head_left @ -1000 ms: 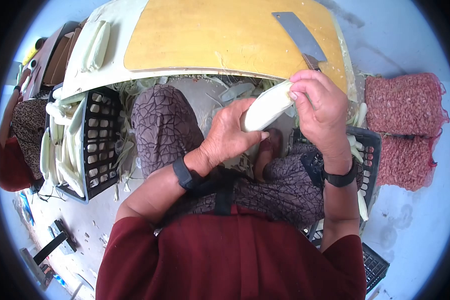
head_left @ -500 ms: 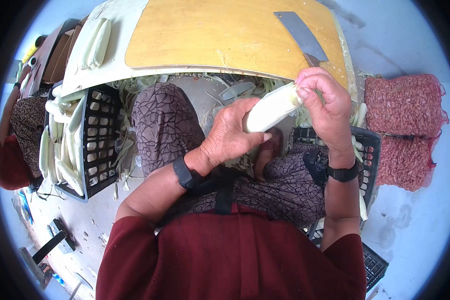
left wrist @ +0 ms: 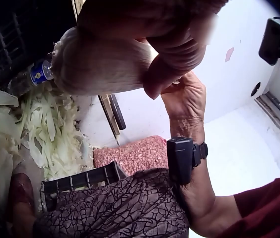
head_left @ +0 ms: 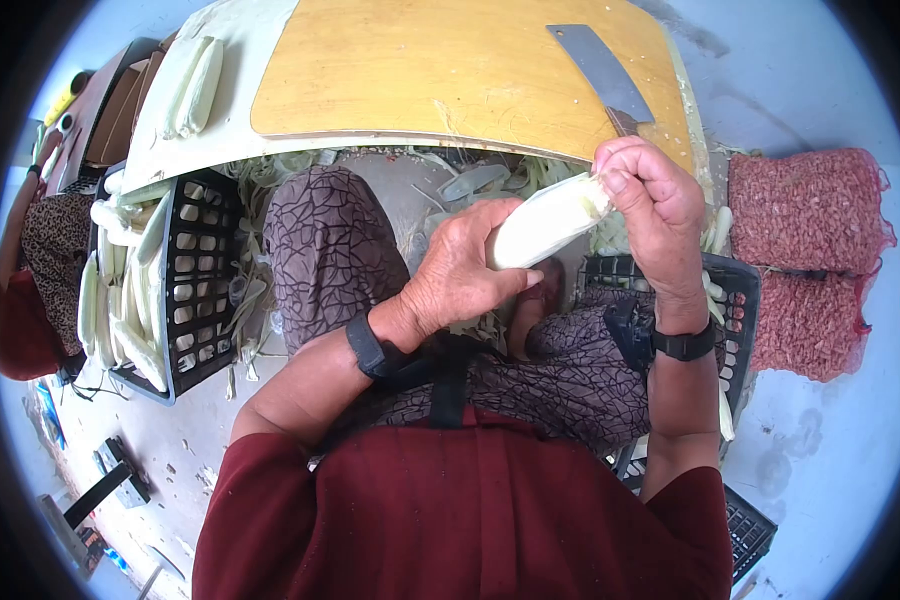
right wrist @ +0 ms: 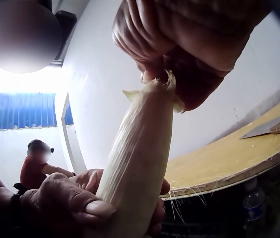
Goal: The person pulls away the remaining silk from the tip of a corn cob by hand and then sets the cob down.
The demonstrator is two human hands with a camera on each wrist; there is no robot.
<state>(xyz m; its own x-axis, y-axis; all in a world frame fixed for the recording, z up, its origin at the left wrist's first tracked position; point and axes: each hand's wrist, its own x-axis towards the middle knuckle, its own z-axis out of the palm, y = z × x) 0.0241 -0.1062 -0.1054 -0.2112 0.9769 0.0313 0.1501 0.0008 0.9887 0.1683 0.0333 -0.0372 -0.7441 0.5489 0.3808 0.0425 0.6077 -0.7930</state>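
A pale ear of corn in its husk is held at a slant above the lap, in front of the board's near edge. The left hand wraps round its lower part, thumb along the near side. At the upper tip, the right hand pinches the husk with thumb and curled fingers. Seen from the right wrist, loose husk bits stick out at the tip of the ear, beneath the right hand. In the left wrist view, the left hand covers part of the ear.
A cleaver lies on the yellow board, with pale ears at its left. Black crates stand left and right. Pink mesh sacks lie right. Husks cover the floor. Another person sits farther off.
The ear and the right hand have shifted slightly right since the first frame. The right fingers have curled more closely over the tip, while the left hand keeps its hold.
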